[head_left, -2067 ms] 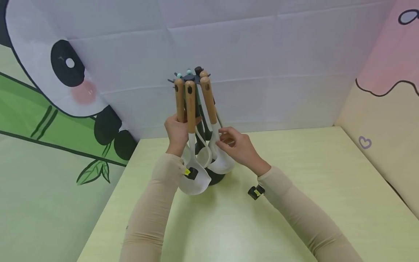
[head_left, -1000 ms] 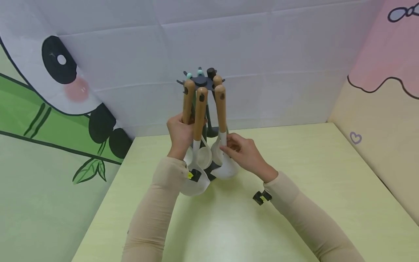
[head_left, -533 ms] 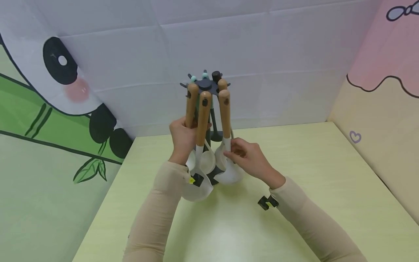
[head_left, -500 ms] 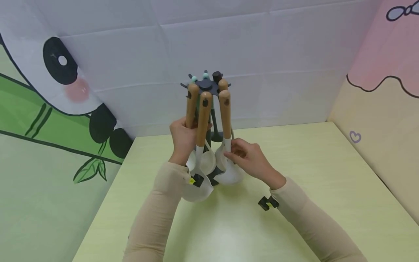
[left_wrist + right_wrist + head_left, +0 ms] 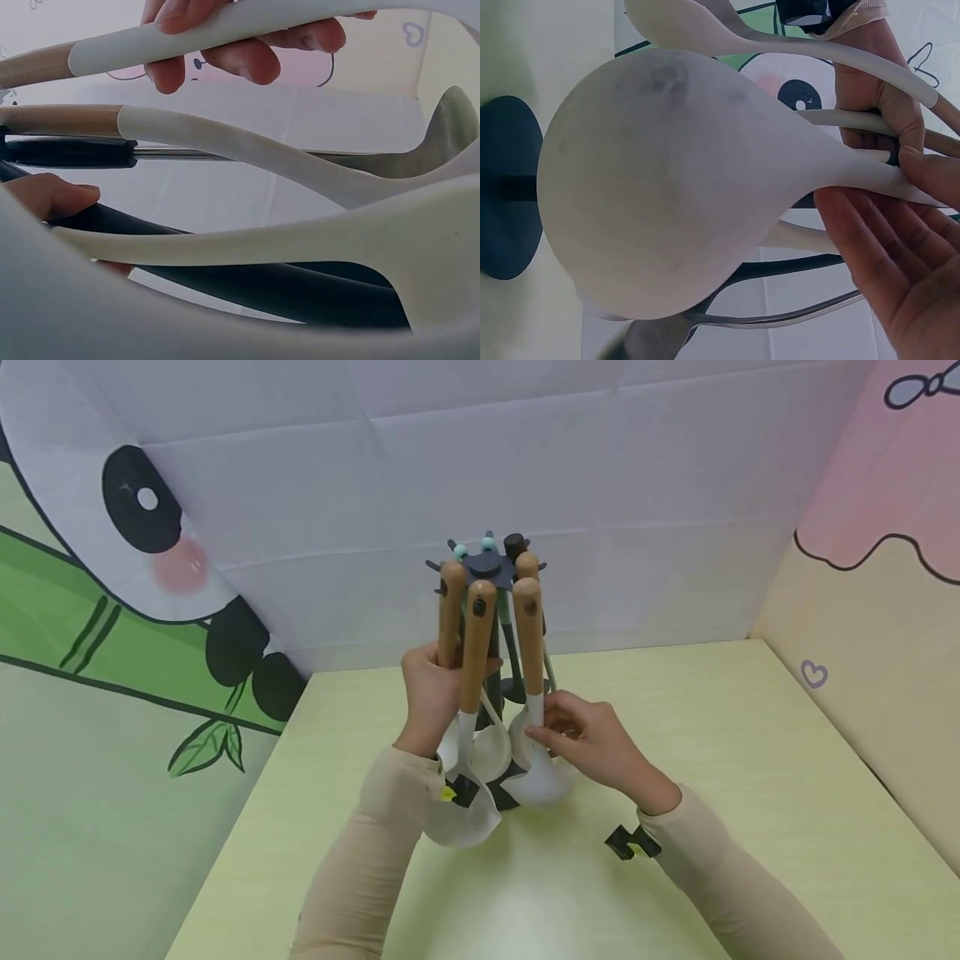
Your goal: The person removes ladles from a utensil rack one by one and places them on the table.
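A dark utensil stand (image 5: 485, 566) carries several hanging kitchen utensils with white heads and wooden handles. My left hand (image 5: 431, 697) reaches in among the handles and grips the stand's dark post; its fingers are partly hidden. My right hand (image 5: 588, 739) pinches the white neck of a ladle (image 5: 528, 639) on the stand's right side. In the right wrist view, that ladle's rounded bowl (image 5: 660, 187) covers much of the stand behind it. Another white-headed utensil with a wooden handle (image 5: 478, 647) hangs in front, beside my left hand.
The stand's round dark base (image 5: 510, 225) shows at the left of the right wrist view. Dark and metal utensils (image 5: 787, 319) hang on the far side. A pale yellow table (image 5: 750, 793) lies around it, with a white cloth wall (image 5: 637, 527) behind.
The stand has moved right and nearer to me, with both hands following. My right thumb and fingers have closed on the ladle's neck, where earlier they were beside it.
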A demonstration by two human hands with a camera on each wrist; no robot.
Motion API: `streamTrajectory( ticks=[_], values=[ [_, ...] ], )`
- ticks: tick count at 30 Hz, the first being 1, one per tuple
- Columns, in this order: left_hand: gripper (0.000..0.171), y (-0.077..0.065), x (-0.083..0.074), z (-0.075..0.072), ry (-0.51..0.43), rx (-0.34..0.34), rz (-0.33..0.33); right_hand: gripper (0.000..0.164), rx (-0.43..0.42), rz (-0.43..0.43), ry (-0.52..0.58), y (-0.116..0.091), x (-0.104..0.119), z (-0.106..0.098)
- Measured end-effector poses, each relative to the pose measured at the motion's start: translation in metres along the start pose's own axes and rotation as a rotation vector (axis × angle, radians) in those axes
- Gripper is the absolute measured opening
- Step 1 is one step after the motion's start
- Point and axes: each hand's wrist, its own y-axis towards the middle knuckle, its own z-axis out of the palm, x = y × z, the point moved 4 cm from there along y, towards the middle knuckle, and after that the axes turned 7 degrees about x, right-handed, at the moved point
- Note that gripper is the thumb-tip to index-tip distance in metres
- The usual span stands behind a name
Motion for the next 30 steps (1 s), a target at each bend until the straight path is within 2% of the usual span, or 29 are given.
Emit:
streamTrajectory(
  ticks=[6, 10, 16, 20, 27, 30],
  values=[
    [0.025, -0.006, -0.002, 0.007, -0.026, 0.038, -0.018, 0.02, 0.013, -0.012, -0.01, -0.01, 0.007, -0.005],
    [0.023, -0.011, -0.003, 0.011, -0.048, 0.044, -0.004, 0.02, 0.023, -0.023, -0.007, -0.017, 0.011, -0.007],
    [0.024, -0.022, -0.005, 0.02, -0.049, 0.082, -0.01, 0.018, 0.04, -0.067, -0.005, -0.03, 0.02, -0.01],
    [0.024, -0.026, -0.008, 0.024, -0.084, 0.07, -0.011, 0.018, 0.041, -0.095, -0.012, -0.037, 0.024, -0.012],
    [0.027, -0.033, -0.009, 0.035, -0.12, 0.179, 0.013, 0.02, 0.045, -0.125, -0.024, -0.05, 0.028, -0.016],
    [0.026, -0.036, -0.01, 0.038, -0.127, 0.196, 0.025, 0.022, 0.054, -0.152, -0.013, -0.055, 0.028, -0.016]
  ],
)
